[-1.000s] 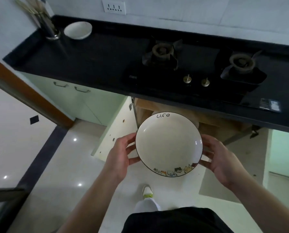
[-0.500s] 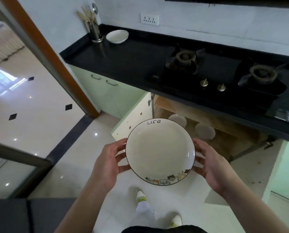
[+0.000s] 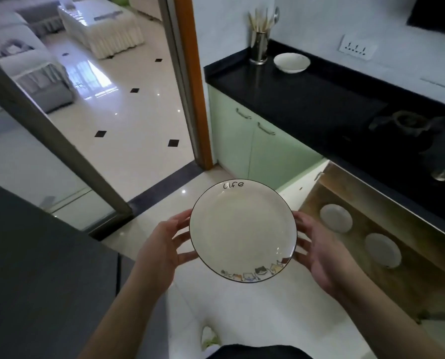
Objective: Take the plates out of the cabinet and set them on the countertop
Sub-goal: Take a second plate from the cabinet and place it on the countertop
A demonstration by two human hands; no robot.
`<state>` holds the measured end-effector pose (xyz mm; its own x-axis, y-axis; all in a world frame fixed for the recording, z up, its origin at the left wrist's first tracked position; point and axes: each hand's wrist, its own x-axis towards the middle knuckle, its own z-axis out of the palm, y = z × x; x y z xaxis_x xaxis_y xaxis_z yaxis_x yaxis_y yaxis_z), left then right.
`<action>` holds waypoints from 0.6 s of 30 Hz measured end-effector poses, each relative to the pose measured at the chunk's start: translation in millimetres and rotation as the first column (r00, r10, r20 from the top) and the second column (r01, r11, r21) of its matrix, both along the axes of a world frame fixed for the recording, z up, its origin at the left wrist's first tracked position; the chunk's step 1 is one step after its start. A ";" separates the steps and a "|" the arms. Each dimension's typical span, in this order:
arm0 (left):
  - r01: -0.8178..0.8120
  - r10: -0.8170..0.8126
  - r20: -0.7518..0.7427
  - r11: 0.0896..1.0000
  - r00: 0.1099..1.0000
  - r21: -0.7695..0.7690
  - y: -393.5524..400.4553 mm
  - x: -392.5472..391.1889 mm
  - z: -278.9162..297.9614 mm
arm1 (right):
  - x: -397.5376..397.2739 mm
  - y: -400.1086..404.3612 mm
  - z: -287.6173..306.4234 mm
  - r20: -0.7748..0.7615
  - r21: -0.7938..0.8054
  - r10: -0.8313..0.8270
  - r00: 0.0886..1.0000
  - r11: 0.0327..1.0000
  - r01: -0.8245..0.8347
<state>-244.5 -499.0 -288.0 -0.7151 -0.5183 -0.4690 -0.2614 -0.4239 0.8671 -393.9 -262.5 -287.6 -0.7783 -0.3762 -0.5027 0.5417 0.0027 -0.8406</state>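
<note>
Round white ceramic plate with thin dark rim (image 3: pixel 242 229) held by opposite edges, left grip (image 3: pixel 161 244) and right grip (image 3: pixel 320 255) curled round it; over open floor, well short of black stone counter (image 3: pixel 307 99) edge.

single head cam; looks forward and down, close on hands; counter (image 3: pixel 294 99) upper right; doorway left

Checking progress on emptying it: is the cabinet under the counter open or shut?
Open: the cabinet interior shows, with two plates inside.
</note>
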 end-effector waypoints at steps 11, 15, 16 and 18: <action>-0.133 0.132 0.036 0.990 0.991 0.036 -103.5 -16.1 0.8 | -25.8 -114.0 2.0 0.022 0.004 0.055 0.998 0.998 -0.055; -0.075 0.074 0.062 0.997 0.995 0.018 -126.5 -58.2 -3.6 | -60.4 -124.1 -5.8 0.039 -0.024 0.038 0.999 0.999 -0.037; -0.068 0.067 0.057 0.998 0.996 0.013 -131.2 -71.8 -3.2 | -70.8 -128.0 -7.2 0.040 -0.035 0.032 0.999 0.999 -0.030; -0.051 0.052 0.080 0.999 0.995 -0.016 -139.2 -100.0 -1.3 | -93.1 -136.5 -10.2 0.057 -0.051 0.009 0.998 0.999 -0.006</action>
